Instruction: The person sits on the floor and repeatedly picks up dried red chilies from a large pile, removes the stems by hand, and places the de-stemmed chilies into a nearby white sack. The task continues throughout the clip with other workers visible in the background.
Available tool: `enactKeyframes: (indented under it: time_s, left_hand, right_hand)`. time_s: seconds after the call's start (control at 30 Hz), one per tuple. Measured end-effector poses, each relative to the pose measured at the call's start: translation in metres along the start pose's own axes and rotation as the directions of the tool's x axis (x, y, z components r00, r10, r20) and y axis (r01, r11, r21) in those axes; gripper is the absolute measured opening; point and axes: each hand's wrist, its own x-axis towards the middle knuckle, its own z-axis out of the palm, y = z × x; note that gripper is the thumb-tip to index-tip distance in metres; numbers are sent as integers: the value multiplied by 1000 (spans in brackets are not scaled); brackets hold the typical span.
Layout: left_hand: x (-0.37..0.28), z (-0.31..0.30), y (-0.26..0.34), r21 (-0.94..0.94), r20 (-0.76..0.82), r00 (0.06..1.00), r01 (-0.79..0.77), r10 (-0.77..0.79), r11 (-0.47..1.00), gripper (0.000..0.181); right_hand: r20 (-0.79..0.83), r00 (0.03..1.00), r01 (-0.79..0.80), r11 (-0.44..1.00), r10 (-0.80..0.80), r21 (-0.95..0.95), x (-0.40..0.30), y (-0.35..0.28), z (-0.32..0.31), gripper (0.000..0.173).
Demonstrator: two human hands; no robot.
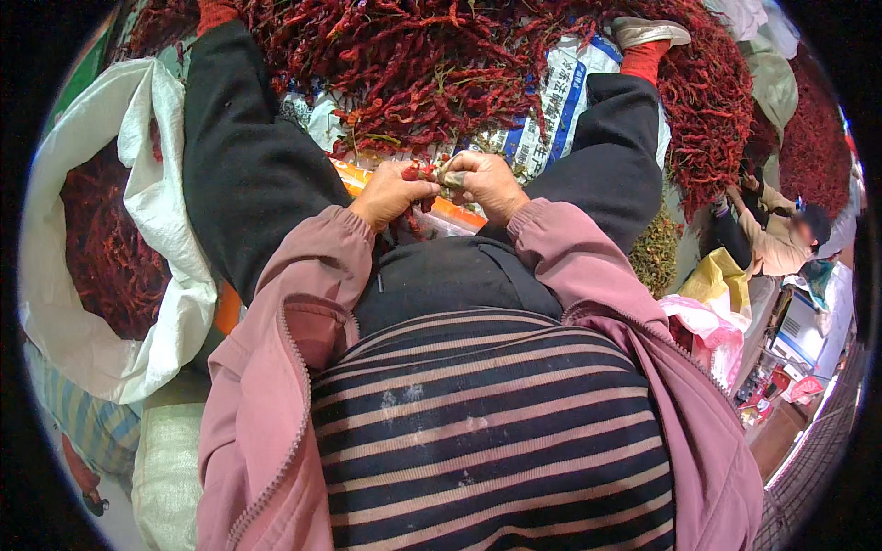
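Observation:
Between my knees, my left hand [391,191] grips a small bunch of dried red chilies [418,172], some of which hang below the fingers. Close beside it, my right hand [488,184] pinches at the stem end of the bunch, thumb and forefinger together. A greyish covering [451,179] shows at the right fingertips; what it is made of I cannot tell. Just beyond both hands lies a large heap of dried red chilies [441,76], spread over printed white and blue sacking [561,103]. An orange and white plastic sheet [458,215] lies under the hands.
At my left stands an open white woven sack [169,241] holding red chilies, with a stuffed pale sack [165,475] behind it. Greenish-brown stem scraps [654,251] are piled by my right leg. Another person [778,234] works at the chilies on the right, near a pink bag [710,337].

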Motion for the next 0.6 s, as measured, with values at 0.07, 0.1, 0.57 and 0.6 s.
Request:
enactKeyframes:
  time_s: [0.07, 0.1, 0.57, 0.6]
  left_hand:
    - [4, 2, -5, 83, -14, 999, 47, -46, 995, 10]
    - [4, 2, -6, 68, 24, 996, 80, -82, 995, 10]
    - [8, -7, -3, -378, -103, 991, 44, -89, 925, 18]
    - [6, -7, -1, -349, -111, 990, 43, -87, 936, 17]
  right_hand:
    - [4, 964, 246, 883, -267, -401, 5, 13, -3, 11]
    - [79, 875, 414, 652, -478, -636, -4, 2, 3, 15]
    - [-89, 917, 38, 306, -389, -951, 16, 32, -40, 22]
    - [-98, 922, 24, 306, -375, -952, 20, 32, -34, 22]
